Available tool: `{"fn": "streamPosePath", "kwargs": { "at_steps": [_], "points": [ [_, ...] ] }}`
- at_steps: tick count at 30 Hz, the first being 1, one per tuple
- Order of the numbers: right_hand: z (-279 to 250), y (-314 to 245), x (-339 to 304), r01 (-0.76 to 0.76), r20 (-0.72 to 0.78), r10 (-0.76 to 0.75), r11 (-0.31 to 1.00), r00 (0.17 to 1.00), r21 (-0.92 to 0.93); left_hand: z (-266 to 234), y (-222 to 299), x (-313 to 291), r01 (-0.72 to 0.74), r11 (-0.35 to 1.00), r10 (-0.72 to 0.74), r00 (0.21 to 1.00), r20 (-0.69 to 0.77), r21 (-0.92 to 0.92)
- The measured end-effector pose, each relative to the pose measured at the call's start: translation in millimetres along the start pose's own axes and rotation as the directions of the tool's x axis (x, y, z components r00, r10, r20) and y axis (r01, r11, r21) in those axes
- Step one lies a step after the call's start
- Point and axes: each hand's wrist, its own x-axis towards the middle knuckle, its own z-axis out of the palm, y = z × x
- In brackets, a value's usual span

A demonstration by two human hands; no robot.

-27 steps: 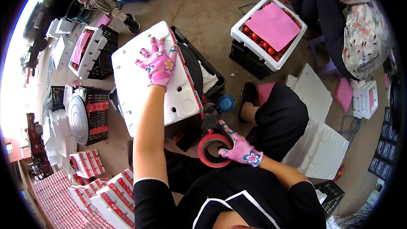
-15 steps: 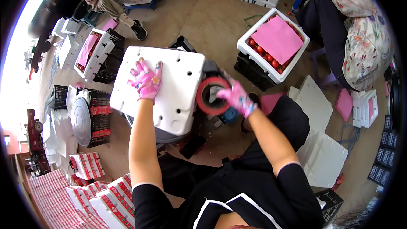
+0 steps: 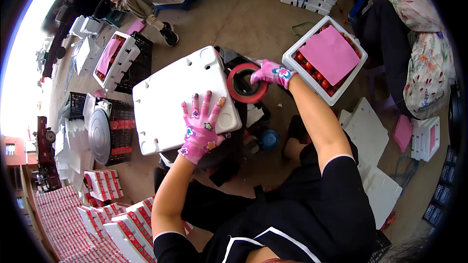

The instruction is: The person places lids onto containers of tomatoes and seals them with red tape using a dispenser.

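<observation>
Gripping the red ring-shaped roll of packing tape (image 3: pixel 247 84) with fingers hooked through its core, the right hand (image 3: pixel 273 72) in a pink flowered glove holds it against the right edge of the white foam box lid (image 3: pixel 183 97), while the left hand (image 3: pixel 201 129), gloved alike, lies flat with fingers spread on the lid's near right corner, pressing it down. This looks like the start of taping the lid shut; the next move would call for steady downward pressure while the roll is drawn across. An open white foam box of red tomatoes under a pink sheet (image 3: pixel 329 63) sits just right.
</observation>
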Motion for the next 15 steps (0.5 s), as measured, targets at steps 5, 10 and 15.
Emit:
{"fn": "streamPosePath", "kwargs": {
  "at_steps": [5,10,15],
  "points": [
    [55.2,40.1,-128.3,-0.088,0.133,0.080,0.995,0.988,0.056,18.4,11.1,25.0,0.184,0.981,-0.177,0.979,-0.097,0.060],
    [110.5,35.0,-187.4,-0.063,0.018,0.060,0.950,0.998,0.305,14.0,15.3,30.7,0.251,0.966,-0.248,0.967,-0.055,0.066],
    [145.7,28.3,-147.1,-0.070,-0.022,0.083,0.937,0.996,0.341,16.1,0.9,27.8,0.129,0.992,-0.129,0.991,-0.029,-0.014]
  ]
}}
